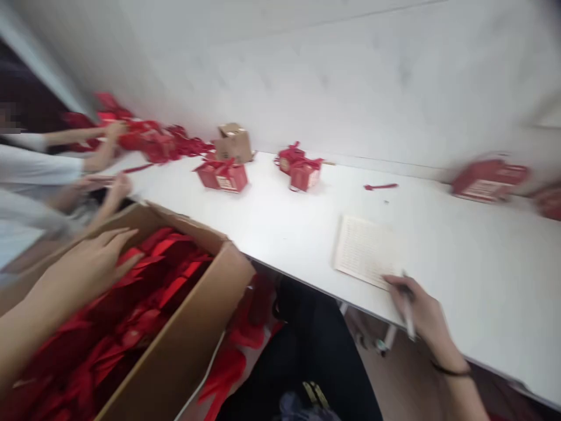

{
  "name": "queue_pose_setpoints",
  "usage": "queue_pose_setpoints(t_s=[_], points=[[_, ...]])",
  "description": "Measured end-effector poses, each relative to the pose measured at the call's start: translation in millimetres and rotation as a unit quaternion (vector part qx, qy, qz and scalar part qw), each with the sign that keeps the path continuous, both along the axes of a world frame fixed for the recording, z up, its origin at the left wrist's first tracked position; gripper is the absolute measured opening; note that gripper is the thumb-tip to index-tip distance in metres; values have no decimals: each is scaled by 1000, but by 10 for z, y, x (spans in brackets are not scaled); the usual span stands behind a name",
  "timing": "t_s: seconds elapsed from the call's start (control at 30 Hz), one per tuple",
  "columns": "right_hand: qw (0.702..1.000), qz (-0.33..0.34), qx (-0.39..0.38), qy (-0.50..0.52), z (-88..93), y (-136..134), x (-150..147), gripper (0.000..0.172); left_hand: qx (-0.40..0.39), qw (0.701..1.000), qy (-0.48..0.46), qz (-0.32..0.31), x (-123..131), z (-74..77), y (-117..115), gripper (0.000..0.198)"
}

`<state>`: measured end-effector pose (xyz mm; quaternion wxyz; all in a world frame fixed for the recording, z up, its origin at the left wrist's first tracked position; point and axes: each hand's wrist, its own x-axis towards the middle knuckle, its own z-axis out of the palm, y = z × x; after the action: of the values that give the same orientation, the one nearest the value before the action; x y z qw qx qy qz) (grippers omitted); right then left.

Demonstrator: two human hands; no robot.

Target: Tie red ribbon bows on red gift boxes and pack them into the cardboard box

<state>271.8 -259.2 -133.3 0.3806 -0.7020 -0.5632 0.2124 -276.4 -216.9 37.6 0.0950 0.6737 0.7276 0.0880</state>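
Note:
My left hand (97, 261) reaches over a large cardboard box (193, 318), its fingers stretched out above the contents. Inside the box lie many glossy red folded pieces (151, 310), blurred by motion. Over the table's front edge, my right hand (418, 310) grips a pen (408, 316) that slants down between its fingers. That hand's fingertips touch the near right corner of a pale sheet or booklet (366, 248) with printed or written lines, which lies flat on the white table (289, 234).
Small red boxes (224, 176) with ribbons stand along the table, beside an open brown carton (234, 143). Another red box (488, 180) is at the right by the wall. A short red ribbon (380, 186) lies behind the booklet. Co-workers' hands (111, 193) handle red pieces at left.

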Motion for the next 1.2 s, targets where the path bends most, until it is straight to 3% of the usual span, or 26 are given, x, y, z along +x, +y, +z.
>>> queue_pose_setpoints(t_s=[0.03,0.1,0.2,0.27,0.33,0.43,0.53,0.67,0.8,0.93,1.03,1.2], points=[[1000,23,-2,14,8,12,-27,18,55,994,18,-88,315,-46,213,38],[996,81,12,41,24,78,-120,22,79,962,18,-260,1085,-166,524,37],[987,147,21,61,50,180,-302,18,-8,875,10,-484,2268,-434,781,32],[983,170,20,72,78,220,-420,16,-54,833,-1,-551,2866,-667,884,31],[979,187,13,80,107,236,-517,14,-82,816,-25,-572,3225,-912,964,32],[977,196,2,85,127,218,-621,14,-116,816,-93,-559,3360,-1217,1042,28],[988,116,20,101,118,183,-704,17,-140,820,-149,-535,3264,-1363,1067,28],[973,-51,80,210,108,203,-832,32,-163,838,-163,-494,3250,-1347,1063,31],[945,-67,128,293,98,276,-932,38,-194,864,-139,-443,3383,-1289,1045,37],[948,-123,91,278,73,287,-933,37,-196,878,-108,-422,3427,-1290,950,43],[942,-168,106,271,71,277,-920,36,-158,891,-92,-415,3407,-1309,842,48],[968,-145,81,189,93,273,-944,32,-137,894,-85,-418,3374,-1355,752,58]])
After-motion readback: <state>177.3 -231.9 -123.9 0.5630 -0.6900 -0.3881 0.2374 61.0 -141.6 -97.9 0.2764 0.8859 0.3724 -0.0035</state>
